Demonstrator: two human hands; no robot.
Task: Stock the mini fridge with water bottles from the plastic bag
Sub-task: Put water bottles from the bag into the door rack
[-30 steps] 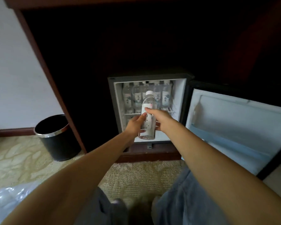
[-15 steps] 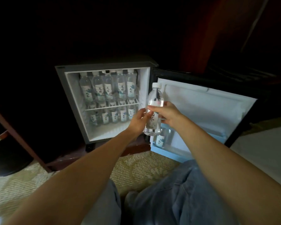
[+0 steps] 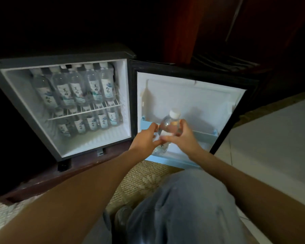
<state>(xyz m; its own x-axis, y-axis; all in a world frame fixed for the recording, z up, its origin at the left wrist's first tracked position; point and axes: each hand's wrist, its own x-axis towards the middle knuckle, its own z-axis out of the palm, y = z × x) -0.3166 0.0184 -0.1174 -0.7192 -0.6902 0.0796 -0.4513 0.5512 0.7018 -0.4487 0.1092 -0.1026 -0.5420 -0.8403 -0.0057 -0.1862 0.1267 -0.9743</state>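
Stocking is judged well along. The mini fridge (image 3: pixel 60 58) is shown open, and its cabinet is filled on both levels. A packed upper row (image 3: pixel 77 87) of labelled bottles is stood on the wire shelf (image 3: pixel 84 111). A lower row (image 3: pixel 92 122) is set on the floor beneath it, pushed toward the back, with a bare strip left in front.

Attention is now given to the door (image 3: pixel 192 95), swung wide to the right, its liner bare above the pale blue door rack (image 3: pixel 204 133). One water bottle (image 3: pixel 169 123), white cap up and slightly tilted, is held right at that rack. It is gripped by both hands: the left hand (image 3: pixel 145 138) is curled against its left side, and the right hand (image 3: pixel 182 136) is wrapped round its shoulder and label from the right.

Whether the base is already seated behind the rail cannot be told, as that part is covered by the hands. Anything else in the rack is hidden too. The plastic bag is not in view, so the bottles left cannot be counted.

What remains, by judgement: this bottle to be set down and released, the door rack to be filled, the door to be shut.
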